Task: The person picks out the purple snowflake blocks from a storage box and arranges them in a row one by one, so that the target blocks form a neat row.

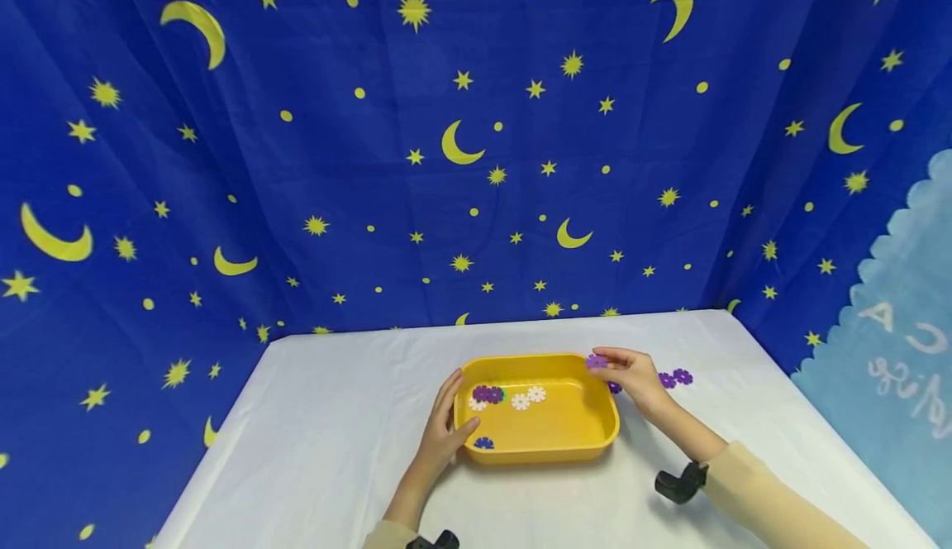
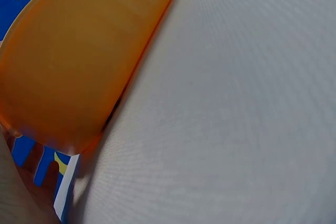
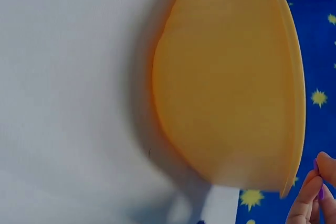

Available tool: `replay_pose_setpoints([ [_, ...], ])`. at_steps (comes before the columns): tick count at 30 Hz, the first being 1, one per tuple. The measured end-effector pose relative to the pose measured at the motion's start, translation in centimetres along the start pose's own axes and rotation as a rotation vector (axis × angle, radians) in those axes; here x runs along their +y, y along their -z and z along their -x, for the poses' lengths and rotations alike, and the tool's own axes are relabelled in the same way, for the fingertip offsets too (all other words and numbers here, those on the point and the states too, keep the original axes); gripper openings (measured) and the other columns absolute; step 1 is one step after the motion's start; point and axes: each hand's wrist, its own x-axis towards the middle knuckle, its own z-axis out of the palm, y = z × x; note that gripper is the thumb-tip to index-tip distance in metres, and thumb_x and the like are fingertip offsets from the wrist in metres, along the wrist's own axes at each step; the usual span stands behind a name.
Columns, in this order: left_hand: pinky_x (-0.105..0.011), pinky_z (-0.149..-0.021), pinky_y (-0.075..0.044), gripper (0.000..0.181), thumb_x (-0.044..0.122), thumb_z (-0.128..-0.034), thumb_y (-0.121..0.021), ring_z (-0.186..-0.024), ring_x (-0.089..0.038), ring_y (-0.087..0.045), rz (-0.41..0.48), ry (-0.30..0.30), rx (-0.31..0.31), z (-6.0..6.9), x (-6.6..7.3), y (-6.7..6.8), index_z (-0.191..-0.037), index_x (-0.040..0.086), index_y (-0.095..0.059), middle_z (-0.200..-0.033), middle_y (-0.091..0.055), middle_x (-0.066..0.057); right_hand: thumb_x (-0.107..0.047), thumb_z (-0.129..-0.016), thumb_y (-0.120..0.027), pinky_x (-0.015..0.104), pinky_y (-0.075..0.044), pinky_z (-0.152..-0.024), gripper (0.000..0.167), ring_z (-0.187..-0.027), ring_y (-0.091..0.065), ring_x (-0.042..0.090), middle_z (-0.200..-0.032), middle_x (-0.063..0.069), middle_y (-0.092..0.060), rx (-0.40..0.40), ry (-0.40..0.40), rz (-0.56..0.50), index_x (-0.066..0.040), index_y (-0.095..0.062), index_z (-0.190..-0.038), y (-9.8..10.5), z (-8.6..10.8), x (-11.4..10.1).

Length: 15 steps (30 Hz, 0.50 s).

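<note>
I have the right hand (image 1: 634,377) pinching a purple flower disc (image 1: 596,361) by the far right corner of the yellow tub (image 1: 537,455), left hand (image 1: 442,435) gripping its left end

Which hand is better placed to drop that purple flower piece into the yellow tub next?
Probably the right hand: it pinches the purple flower piece at the far right corner of the yellow tub. The left hand is holding the tub's left side.

Blue cloth (image 1: 387,53) with yellow moons (image 1: 684,7) and stars (image 1: 414,10) hangs behind a white-covered table (image 1: 320,441).
</note>
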Motion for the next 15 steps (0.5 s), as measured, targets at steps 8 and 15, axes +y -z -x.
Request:
replay_pose_setpoints([
  [8,-0.006,-0.107,-0.016,0.069,0.005,-0.0876,-0.063,-0.148,-0.031,-0.016,0.0,-0.01,0.005,0.2,0.0,-0.1,-0.148,0.004,-0.03,-0.16,-0.017,-0.014,-0.009,-0.082,-0.073,0.01,-0.054,-0.072,0.055,-0.077,-0.059,-0.006,-0.086,-0.019,-0.069,0.034,0.032,-0.043,0.013,-0.052,-0.127,2.1,-0.1,1.2],
  [15,-0.006,-0.107,-0.017,0.069,0.006,-0.0876,-0.063,-0.148,-0.031,-0.016,-0.004,-0.003,0.012,0.1,0.1,-0.2,-0.148,0.005,-0.031,-0.16,-0.018,-0.012,-0.01,-0.082,-0.073,0.008,-0.053,-0.072,0.056,-0.078,-0.058,-0.01,-0.082,-0.028,-0.063,0.085,0.034,-0.053,0.013,-0.051,-0.128,3.8,-0.5,1.8],
])
